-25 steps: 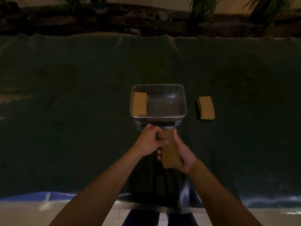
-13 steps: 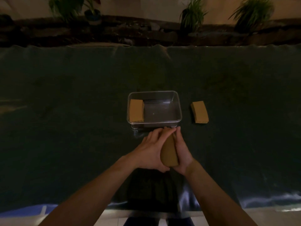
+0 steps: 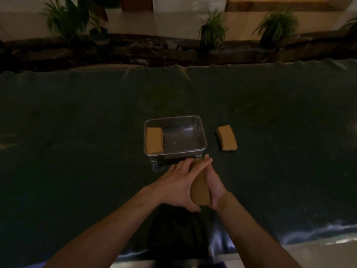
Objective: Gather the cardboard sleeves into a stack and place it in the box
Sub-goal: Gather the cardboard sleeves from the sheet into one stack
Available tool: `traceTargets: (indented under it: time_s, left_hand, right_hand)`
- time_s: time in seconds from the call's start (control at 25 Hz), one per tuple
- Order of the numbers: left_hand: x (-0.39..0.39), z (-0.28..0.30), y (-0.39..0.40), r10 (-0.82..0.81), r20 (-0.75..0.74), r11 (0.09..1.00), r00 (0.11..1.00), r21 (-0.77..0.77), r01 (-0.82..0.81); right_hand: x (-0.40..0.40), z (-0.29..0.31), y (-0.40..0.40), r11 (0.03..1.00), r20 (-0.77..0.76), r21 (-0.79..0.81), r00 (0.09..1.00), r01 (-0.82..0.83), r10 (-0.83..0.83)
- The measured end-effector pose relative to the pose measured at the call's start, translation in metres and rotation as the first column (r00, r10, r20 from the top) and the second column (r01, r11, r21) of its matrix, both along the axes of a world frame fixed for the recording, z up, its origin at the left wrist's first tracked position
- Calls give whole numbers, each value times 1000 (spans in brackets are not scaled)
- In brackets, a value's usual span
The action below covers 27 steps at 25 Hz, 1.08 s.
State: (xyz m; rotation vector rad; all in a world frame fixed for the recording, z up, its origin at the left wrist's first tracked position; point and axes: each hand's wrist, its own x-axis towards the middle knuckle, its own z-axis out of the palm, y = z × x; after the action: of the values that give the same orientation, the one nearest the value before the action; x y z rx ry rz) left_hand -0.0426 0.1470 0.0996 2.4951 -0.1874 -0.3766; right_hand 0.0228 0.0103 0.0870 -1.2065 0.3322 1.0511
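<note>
A stack of brown cardboard sleeves [image 3: 200, 190] stands on edge between my palms, just in front of the clear plastic box [image 3: 202, 144]. My left hand [image 3: 177, 184] presses flat against its left face, fingers reaching over the top. My right hand [image 3: 213, 184] presses its right face. Another stack of sleeves [image 3: 154, 140] lies inside the box at its left end. A third stack [image 3: 227, 137] lies on the dark cloth to the right of the box.
A dark green cloth [image 3: 77, 151] covers the whole table, with wrinkles at its far edge and a shiny fold at the near edge. Potted plants [image 3: 212, 29] and a dark ledge stand beyond the table.
My left hand has gone from gripping the stack's top to lying flat along its left side. The stack has turned from lying flat in my right palm to standing on edge between both palms.
</note>
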Motion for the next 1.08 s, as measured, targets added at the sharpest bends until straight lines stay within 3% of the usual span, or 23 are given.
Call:
traceTargets:
  time_s: [0.12, 0.32, 0.44, 0.6, 0.68, 0.76, 0.84, 0.92, 0.96, 1.08]
  left_hand:
    - [3, 1, -5, -14, 38, 1000, 999, 21, 13]
    - [22, 10, 3, 11, 94, 991, 995, 135, -23]
    - [36, 14, 11, 5, 108, 976, 994, 215, -29]
    - [49, 12, 5, -9, 135, 971, 991, 237, -24]
    - [53, 14, 2, 47, 152, 980, 987, 183, -75]
    - [54, 16, -1, 240, 110, 971, 965, -21, -239]
    - [55, 15, -8, 494, -45, 818, 868, -316, -481]
    - [57, 14, -17, 612, -289, 544, 736, -522, -657]
    - [61, 15, -22, 615, -383, 452, 689, -544, -707]
    - [76, 20, -40, 607, -476, 366, 636, -543, -756]
  right_hand:
    - [2, 5, -3, 998, 47, -59, 999, 21, -18]
    - [5, 17, -17, 996, 65, 86, 998, -9, 3]
    - [9, 19, -24, 989, 331, -124, 937, -75, 113]
    - [16, 24, -31, 974, 447, -209, 877, -85, 173]
    - [21, 26, -34, 979, 462, -198, 876, -51, 140]
    - [29, 26, -38, 984, 465, -177, 880, -11, 93]
    - [39, 28, -44, 985, 489, -173, 869, 7, 80]
    - [52, 31, -48, 986, 496, -166, 865, 5, 79]
    - [59, 33, -50, 987, 494, -163, 865, -2, 84]
    - [78, 34, -56, 984, 490, -175, 863, -39, 122]
